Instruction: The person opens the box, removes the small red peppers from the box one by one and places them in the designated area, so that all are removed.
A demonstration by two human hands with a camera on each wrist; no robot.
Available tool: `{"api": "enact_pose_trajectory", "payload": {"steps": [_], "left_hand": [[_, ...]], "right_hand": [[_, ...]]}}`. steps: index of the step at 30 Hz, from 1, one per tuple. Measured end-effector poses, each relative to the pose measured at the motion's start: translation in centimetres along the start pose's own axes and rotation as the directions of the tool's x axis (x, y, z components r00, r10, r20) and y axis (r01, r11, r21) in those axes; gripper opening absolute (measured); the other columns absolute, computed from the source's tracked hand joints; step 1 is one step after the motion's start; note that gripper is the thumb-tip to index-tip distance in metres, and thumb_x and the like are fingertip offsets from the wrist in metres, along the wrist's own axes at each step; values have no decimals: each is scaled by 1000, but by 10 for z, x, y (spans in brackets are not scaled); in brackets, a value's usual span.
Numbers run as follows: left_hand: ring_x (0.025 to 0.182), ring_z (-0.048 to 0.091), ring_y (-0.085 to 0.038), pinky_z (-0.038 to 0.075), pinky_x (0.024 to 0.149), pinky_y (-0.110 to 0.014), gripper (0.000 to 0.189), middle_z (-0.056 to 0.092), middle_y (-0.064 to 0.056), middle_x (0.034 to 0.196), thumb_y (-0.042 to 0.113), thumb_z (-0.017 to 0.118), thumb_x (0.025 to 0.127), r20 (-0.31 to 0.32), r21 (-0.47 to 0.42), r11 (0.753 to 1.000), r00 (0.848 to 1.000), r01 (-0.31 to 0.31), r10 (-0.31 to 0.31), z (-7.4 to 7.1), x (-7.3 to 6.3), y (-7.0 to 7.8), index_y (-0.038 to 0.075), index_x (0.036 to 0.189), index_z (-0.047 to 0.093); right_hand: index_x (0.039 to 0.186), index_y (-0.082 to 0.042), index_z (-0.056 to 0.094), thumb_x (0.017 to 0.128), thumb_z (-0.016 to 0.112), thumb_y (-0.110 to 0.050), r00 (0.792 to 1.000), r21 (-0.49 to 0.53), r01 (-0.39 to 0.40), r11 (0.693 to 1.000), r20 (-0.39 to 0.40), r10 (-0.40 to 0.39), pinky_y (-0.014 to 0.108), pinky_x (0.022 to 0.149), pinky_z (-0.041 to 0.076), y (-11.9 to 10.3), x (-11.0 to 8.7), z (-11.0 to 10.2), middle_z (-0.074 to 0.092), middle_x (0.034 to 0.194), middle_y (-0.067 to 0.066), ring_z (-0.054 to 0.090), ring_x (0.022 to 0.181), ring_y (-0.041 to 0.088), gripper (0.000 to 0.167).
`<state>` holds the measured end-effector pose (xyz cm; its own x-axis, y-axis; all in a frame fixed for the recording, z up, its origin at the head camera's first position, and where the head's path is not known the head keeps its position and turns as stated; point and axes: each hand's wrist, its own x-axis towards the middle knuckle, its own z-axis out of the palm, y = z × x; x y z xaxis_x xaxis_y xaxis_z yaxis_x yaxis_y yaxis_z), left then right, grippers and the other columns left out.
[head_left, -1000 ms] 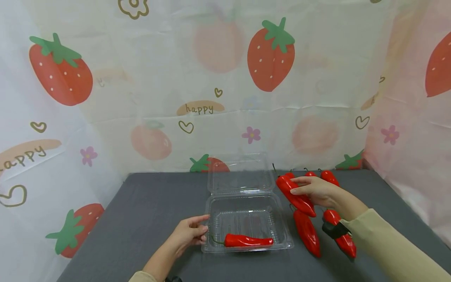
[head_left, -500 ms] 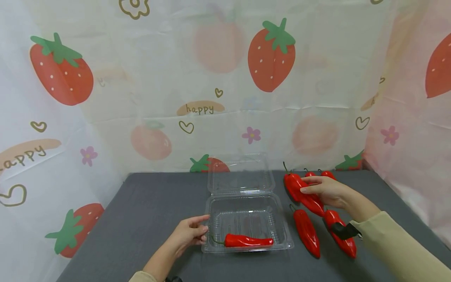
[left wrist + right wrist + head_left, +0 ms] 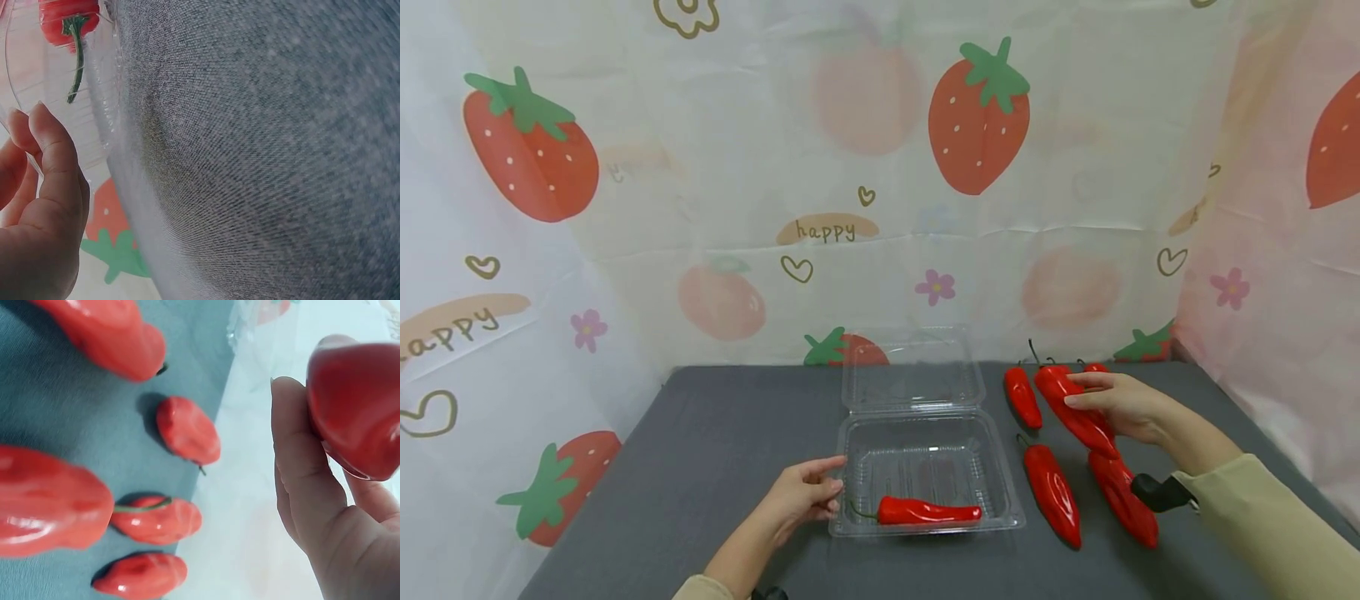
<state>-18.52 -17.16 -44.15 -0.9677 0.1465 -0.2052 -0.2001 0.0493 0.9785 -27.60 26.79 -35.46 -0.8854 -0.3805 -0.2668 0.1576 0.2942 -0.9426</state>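
Observation:
My right hand (image 3: 1123, 407) grips a long red pepper (image 3: 1072, 408) with a dark stem, held up among other peppers. In the right wrist view, my thumb and fingers close round the smooth red pepper (image 3: 359, 406). At the left edge of a clear plastic clamshell box (image 3: 1015, 523), my left hand (image 3: 801, 498) pinches the rim. Its thumb and fingertips are at the clear wall in the left wrist view. The lid (image 3: 913, 375) stands raised at the back. Inside, along the front wall, lies one red pepper (image 3: 928, 511), its green stem toward my left hand.
Right of the box, more red peppers lie on the grey cloth: one at the back (image 3: 1022, 398), one nearer the box (image 3: 1052, 496), one below my right wrist (image 3: 1126, 504). Others are partly hidden behind my hand. A strawberry-print curtain (image 3: 722, 200) encloses the table.
My right hand has moved right with its pepper, away from the box, uncovering a pepper at the back. My left hand and the box have stayed put.

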Motion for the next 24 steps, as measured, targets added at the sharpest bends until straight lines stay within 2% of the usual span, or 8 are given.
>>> {"api": "enact_pose_trajectory", "payload": {"steps": [3,6,13,24], "left_hand": [[61,57,-8,52,57,-22,48,55,-2,76,-5,57,94,-2,3,1000,1000,-1,1,0,0,1,-13,139,41],[61,57,-8,52,57,-22,48,55,-2,76,-5,57,94,-2,4,1000,1000,-1,1,0,0,1,-13,139,41],[62,57,-8,52,57,-22,47,56,-2,76,-6,55,95,-2,9,1000,1000,4,-4,-1,2,1,-13,139,41],[61,57,-8,52,58,-22,49,56,-2,76,-5,56,95,1,13,1000,1000,9,-9,0,0,1,-13,140,40]], "right_hand": [[150,10,8,98,57,-18,1000,-18,4,1000,-3,-4,40,87,51,1,-4,-6,33,142,31,58,99,17,76],[150,11,7,98,56,-18,1000,-30,6,1000,-16,-6,39,87,52,2,-7,-13,42,136,24,59,98,16,77],[149,13,7,99,55,-19,1000,-20,15,1000,-26,-15,39,83,53,6,-14,-24,59,109,3,62,93,16,76],[149,13,9,100,55,-21,998,-28,-4,1000,-61,2,40,83,53,16,-24,-40,62,104,-3,61,92,16,75]]}}
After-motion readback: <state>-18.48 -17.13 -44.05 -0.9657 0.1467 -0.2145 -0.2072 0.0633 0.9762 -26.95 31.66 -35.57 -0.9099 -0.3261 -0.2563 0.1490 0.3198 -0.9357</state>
